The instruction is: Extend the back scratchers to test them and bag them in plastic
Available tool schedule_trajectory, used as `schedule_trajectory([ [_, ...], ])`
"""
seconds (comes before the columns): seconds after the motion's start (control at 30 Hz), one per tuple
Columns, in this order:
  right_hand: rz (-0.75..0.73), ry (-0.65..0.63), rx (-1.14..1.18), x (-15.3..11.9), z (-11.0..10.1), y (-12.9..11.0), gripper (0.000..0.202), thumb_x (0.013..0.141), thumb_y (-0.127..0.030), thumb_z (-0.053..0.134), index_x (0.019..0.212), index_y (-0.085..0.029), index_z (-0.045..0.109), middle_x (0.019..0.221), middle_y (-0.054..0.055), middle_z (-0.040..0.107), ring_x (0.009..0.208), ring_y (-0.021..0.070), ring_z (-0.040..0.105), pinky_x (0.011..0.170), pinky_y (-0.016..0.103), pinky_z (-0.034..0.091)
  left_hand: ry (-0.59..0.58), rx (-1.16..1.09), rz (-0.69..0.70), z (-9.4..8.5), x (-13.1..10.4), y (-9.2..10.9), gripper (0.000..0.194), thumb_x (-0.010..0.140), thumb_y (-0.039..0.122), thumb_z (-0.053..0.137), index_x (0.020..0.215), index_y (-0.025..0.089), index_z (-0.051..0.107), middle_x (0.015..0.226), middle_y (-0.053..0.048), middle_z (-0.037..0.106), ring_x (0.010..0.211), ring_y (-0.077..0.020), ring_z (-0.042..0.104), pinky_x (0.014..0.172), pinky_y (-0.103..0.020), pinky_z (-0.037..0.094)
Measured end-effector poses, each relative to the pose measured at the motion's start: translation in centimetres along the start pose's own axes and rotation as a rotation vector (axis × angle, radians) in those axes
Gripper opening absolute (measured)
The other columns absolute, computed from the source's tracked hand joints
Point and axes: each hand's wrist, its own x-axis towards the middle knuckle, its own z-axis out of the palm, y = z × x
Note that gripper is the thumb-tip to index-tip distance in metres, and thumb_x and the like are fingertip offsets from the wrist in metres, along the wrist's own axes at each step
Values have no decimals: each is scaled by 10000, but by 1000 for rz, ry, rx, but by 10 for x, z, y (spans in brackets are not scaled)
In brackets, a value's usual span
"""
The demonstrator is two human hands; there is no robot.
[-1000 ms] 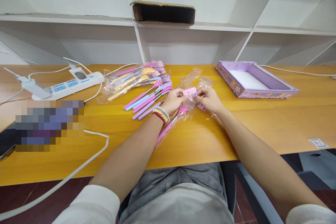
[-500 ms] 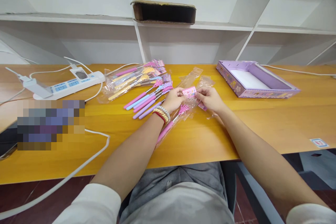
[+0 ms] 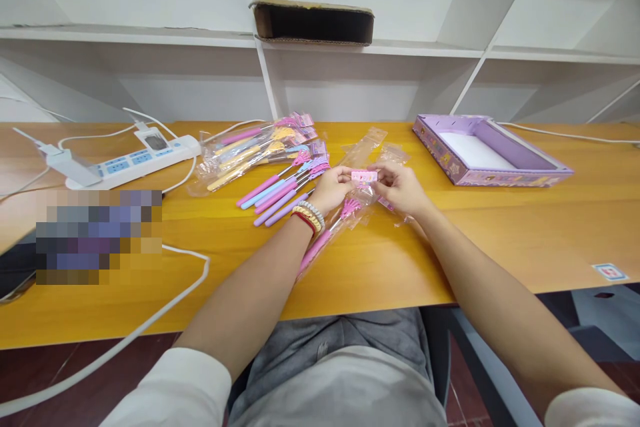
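Both hands pinch a small pink printed card (image 3: 364, 178) from its two sides. My left hand (image 3: 334, 189), with bracelets at the wrist, grips its left end, and my right hand (image 3: 399, 188) grips its right end. Just below the card lies a pink back scratcher (image 3: 316, 252) in a clear plastic bag, its hand-shaped head close under my left fingers. Clear bags (image 3: 369, 145) lie behind and beneath the hands. Left of my left hand, several loose back scratchers (image 3: 277, 197) with pink, blue and purple handles lie side by side. Whether the card is joined to the bag, I cannot tell.
Bagged back scratchers (image 3: 250, 153) are piled at the back left. Beyond them is a white power strip (image 3: 135, 163) with cables. A purple open box (image 3: 505, 178) stands at the right on the wooden table (image 3: 500, 233). A cardboard box (image 3: 313, 23) sits on the white shelf.
The pink card has turned from a slant to nearly level and shifted slightly right and down. Both hands keep their pinch on it.
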Motion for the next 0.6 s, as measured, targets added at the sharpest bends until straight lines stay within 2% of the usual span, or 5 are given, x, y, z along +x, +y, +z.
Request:
schedule_trajectory([
  [0.2, 80, 16, 89, 2, 0, -1, 237, 762, -274, 549, 959, -166, 625, 601, -16, 593, 485, 106, 508, 492, 244, 396, -6, -7, 7, -1, 1, -3, 142, 707, 29, 615, 798, 135, 587, 692, 7, 611, 656, -95, 560, 712, -263, 455],
  [0.4, 159, 64, 239, 3, 0, -5, 351, 677, -293, 663, 988, -146, 594, 593, -16, 608, 479, 103, 514, 483, 239, 409, -53, 14, 45, -3, 1, -5, 75, 742, 141, 641, 805, 120, 607, 756, -26, 632, 700, -113, 575, 719, -278, 455],
  [0.6, 217, 75, 245, 3, 0, -9, 351, 632, -293, 709, 931, -140, 611, 600, -1, 621, 497, 110, 531, 492, 243, 416, -34, 65, 67, -4, 2, -7, 61, 761, 185, 632, 785, 133, 613, 736, -16, 623, 693, -107, 559, 690, -255, 438],
])
